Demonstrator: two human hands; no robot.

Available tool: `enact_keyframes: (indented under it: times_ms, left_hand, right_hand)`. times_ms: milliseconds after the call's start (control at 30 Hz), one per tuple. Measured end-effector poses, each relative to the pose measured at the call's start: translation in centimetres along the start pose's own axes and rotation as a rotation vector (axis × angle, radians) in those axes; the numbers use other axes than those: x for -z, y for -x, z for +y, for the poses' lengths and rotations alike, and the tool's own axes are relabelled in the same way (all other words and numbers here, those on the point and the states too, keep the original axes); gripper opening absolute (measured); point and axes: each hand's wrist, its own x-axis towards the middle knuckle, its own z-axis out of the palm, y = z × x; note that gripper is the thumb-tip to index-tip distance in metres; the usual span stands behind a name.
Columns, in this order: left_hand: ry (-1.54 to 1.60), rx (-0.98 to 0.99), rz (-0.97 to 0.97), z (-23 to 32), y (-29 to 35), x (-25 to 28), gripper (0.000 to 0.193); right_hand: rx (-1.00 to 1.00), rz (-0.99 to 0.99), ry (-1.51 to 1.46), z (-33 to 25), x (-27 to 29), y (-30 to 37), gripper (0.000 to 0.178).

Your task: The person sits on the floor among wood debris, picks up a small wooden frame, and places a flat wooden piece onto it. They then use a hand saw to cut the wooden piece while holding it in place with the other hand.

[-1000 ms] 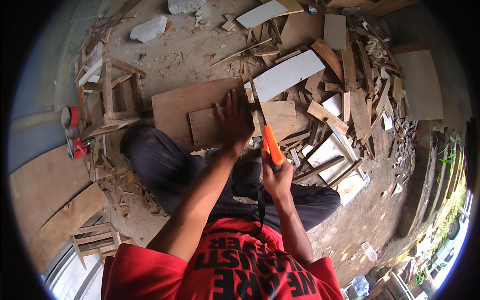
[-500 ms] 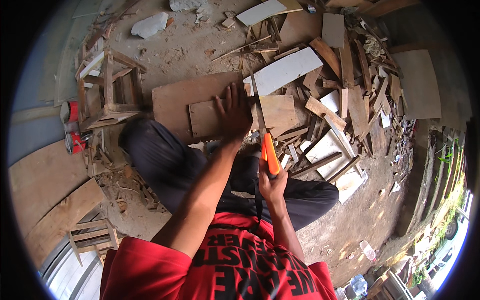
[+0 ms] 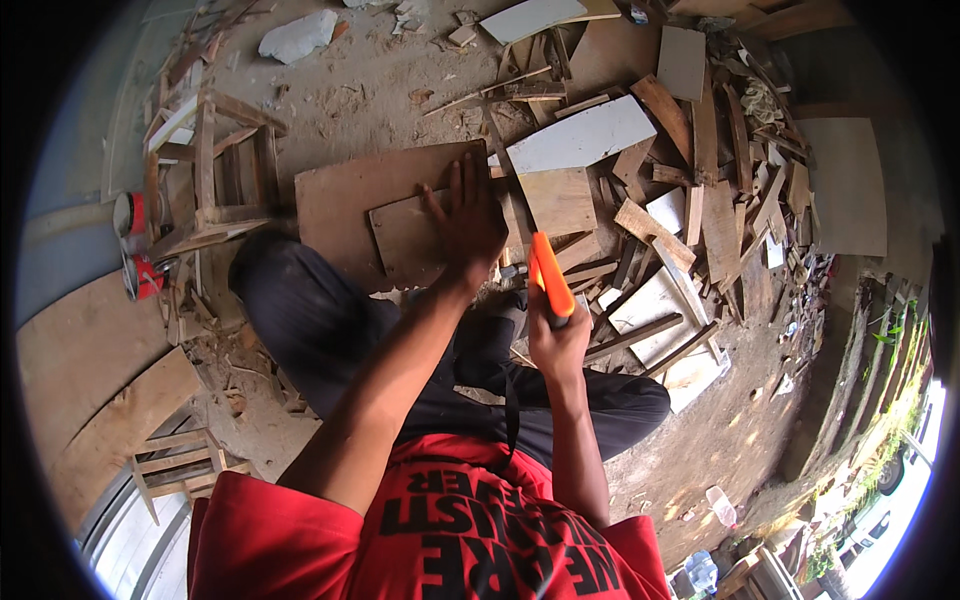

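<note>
My left hand [image 3: 472,225] lies flat with fingers spread on a small brown board [image 3: 402,238], which rests on a larger brown panel [image 3: 340,185]. My right hand [image 3: 558,345] is closed round the orange and black handle of a handsaw [image 3: 552,275]. Its blade points away from me, just right of my left hand. Right of the blade, a paler board piece [image 3: 558,203] lies at a different angle from the small board. Whether the two still touch is hidden by the blade and hand.
A white board [image 3: 583,133] and a heap of wood scraps [image 3: 715,215] lie to the right. Left of my knee stands a wooden stool frame [image 3: 208,170], near red tins [image 3: 143,277]. Pale stones [image 3: 298,38] lie on the dirt floor at the far left.
The board piece right of the blade has tilted and shifted away from me, out of line with the part under my left hand. The saw handle has moved slightly forward and right.
</note>
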Motion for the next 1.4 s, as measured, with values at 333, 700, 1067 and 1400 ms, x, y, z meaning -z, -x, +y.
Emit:
enact_keyframes:
  times_ms: [333,700,1067,1400]
  left_hand:
    - [-0.071,-0.004,0.109,0.2,0.2,0.6,0.057]
    - [-0.108,-0.081,0.037,-1.3,5.4,0.6,0.059]
    - [0.24,-0.256,0.085,-1.3,1.3,-0.7,0.03]
    - [0.271,-0.171,-0.104,-1.0,1.1,2.0,0.031]
  right_hand:
    - [0.091,0.008,-0.08,3.0,-2.3,-0.8,0.016]
    - [0.047,0.019,-0.143,2.5,-2.8,5.4,0.018]
    - [-0.042,-0.007,-0.18,2.2,-2.2,6.0,0.023]
    - [-0.071,-0.025,-0.167,-0.3,-2.2,5.2,0.025]
